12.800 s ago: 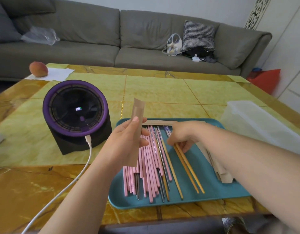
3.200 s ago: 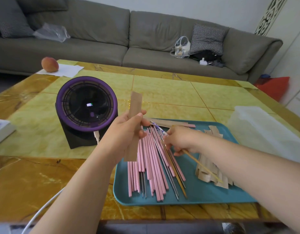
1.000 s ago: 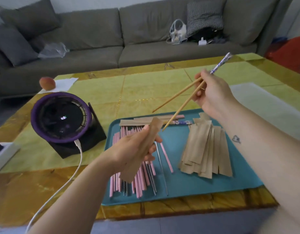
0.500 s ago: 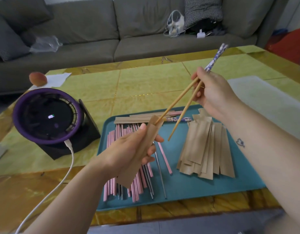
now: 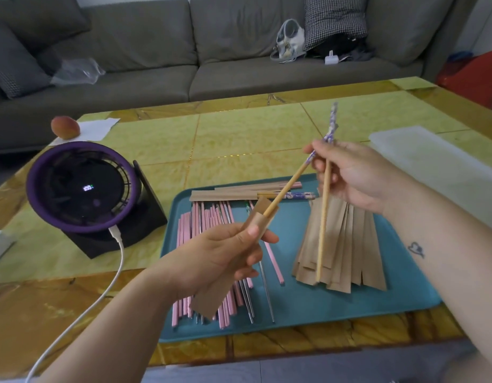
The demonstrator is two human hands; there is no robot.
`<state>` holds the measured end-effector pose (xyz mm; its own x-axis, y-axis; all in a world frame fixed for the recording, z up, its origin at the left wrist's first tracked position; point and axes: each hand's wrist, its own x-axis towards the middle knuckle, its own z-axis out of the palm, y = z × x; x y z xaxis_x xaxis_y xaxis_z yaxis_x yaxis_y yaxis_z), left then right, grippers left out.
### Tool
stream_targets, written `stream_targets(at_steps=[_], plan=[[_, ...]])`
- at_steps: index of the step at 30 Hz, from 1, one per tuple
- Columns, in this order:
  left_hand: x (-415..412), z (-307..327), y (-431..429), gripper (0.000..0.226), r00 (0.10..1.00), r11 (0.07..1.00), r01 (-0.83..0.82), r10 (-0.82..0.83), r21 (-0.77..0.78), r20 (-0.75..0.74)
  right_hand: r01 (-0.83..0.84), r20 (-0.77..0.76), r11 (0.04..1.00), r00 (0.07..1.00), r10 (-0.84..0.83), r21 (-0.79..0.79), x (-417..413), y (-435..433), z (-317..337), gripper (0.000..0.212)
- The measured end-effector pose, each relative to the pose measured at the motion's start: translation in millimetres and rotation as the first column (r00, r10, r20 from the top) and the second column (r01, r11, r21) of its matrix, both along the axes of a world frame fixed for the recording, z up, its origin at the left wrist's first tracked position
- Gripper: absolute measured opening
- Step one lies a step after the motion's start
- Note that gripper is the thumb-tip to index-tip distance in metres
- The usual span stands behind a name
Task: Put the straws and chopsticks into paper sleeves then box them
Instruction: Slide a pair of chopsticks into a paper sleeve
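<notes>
The right hand (image 5: pixel 352 175) pinches two wooden chopsticks near their purple-patterned tops, with the thumb and fingers curled round them. The slanted chopstick (image 5: pixel 290 182) runs down and left from that grip to the open mouth of a brown paper sleeve (image 5: pixel 260 217). Its tip seems to sit just inside the mouth, though the flap hides how far in it is. The hanging chopstick (image 5: pixel 323 217) drops almost straight down from the same grip, apart from the sleeve. Its tip hangs over a fanned pile of empty sleeves (image 5: pixel 352 244) on the right half of the teal tray (image 5: pixel 350 308).

The left hand (image 5: pixel 220 261) grips the sleeve at its middle, thumb on top and fingers wrapped beneath, and holds it tilted above the tray. The sleeve's lower end sticks out below the palm.

Under that hand, pink straws (image 5: pixel 184 236) and a few metal straws (image 5: pixel 268 294) lie lengthwise on the tray's left half. Filled sleeves (image 5: pixel 225 194) lie crosswise along the tray's far edge.

The tray sits at the near edge of the yellow table (image 5: pixel 253 139). A clear plastic box (image 5: pixel 433 167) stands near the table's right edge. A purple-rimmed fan (image 5: pixel 81 186) with a white cable (image 5: pixel 112 277) stands left of the tray. A peach (image 5: pixel 65 128) rests at the table's far left corner.
</notes>
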<state>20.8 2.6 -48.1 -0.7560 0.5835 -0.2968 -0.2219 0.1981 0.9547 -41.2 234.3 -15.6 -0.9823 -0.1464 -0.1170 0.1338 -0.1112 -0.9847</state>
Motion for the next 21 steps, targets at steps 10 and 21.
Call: stream_targets(at_steps=[10,21], plan=[[1,1,13,0.039,0.999,0.998,-0.026,0.024,0.051,0.034,-0.216,0.024,0.97,0.976,0.215,0.115,8,-8,-7,0.019],[1,4,10,0.039,0.968,0.965,-0.225,0.205,-0.135,-0.146,-0.078,0.002,0.994,0.997,0.078,0.071,3,4,-2,0.022]])
